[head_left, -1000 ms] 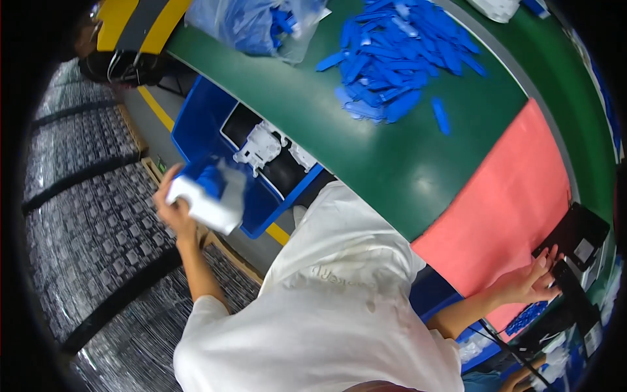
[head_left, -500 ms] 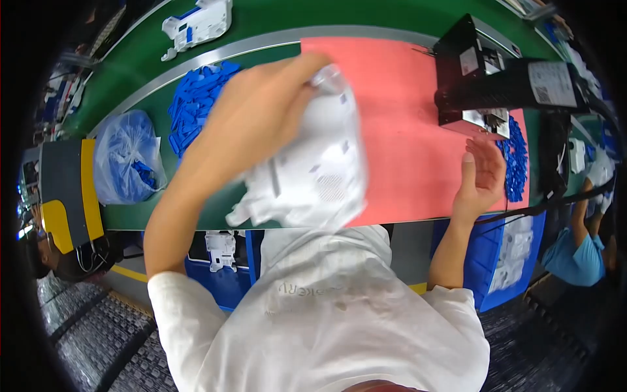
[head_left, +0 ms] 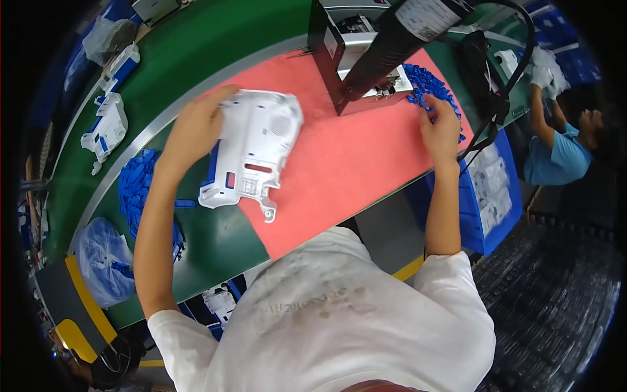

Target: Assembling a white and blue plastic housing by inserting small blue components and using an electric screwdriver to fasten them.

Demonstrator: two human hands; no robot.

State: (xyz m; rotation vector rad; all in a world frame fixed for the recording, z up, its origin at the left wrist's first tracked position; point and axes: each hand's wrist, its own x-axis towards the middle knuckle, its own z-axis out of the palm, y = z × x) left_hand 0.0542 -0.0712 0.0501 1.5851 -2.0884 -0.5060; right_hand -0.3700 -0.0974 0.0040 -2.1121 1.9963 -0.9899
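A white plastic housing (head_left: 266,134) with blue pieces along its edge lies on the pink mat, its lower left end reaching over the green bench. My left hand (head_left: 194,127) grips its upper left edge, the fingertips partly hidden. On the right, my right hand (head_left: 441,130) is at the near edge of a pile of small blue parts (head_left: 428,81). Its fingers are curled and pinched together; what lies between them is too small to make out. Left of my left forearm is a heap of longer blue plastic strips (head_left: 134,186).
A black machine (head_left: 326,52) with a thick black cylinder (head_left: 398,49) stands on the pink mat (head_left: 366,147). Another white housing (head_left: 108,127) sits on the green surface beyond the metal rail. A bag of blue parts (head_left: 101,261) is at left, a blue bin (head_left: 506,189) at right. A co-worker (head_left: 562,144) works farther right.
The housing has turned and come down onto the mat, with my left hand still on it. My right hand has gone from open to pinched at the small blue parts. The view has swung round.
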